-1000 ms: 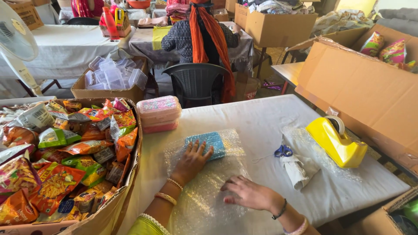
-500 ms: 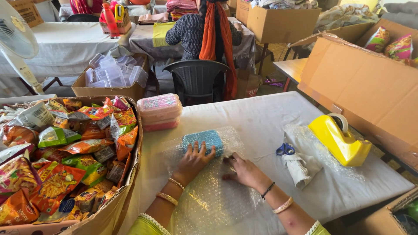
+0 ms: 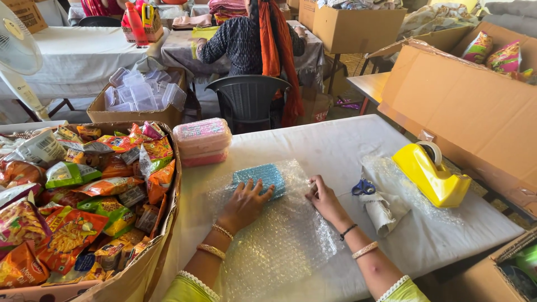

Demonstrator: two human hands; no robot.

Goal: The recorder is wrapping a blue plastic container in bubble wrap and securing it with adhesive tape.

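Left hand [image 3: 244, 204]: laid flat, open, on blue box [image 3: 259, 175] under bubble wrap [image 3: 279, 240], unchanged. Right hand [image 3: 324, 200]: shifted fwd, wrap edge pinched.

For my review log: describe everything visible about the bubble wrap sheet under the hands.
The bubble wrap sheet is clear, bubbled plastic, spread mostly flat on the white-covered table. A teal, sparkly rectangular box lies at its far end, seemingly under a fold of the wrap. The left hand presses down on the sheet beside the box; the right hand pinches its right edge. Its near end reaches the table's front edge.
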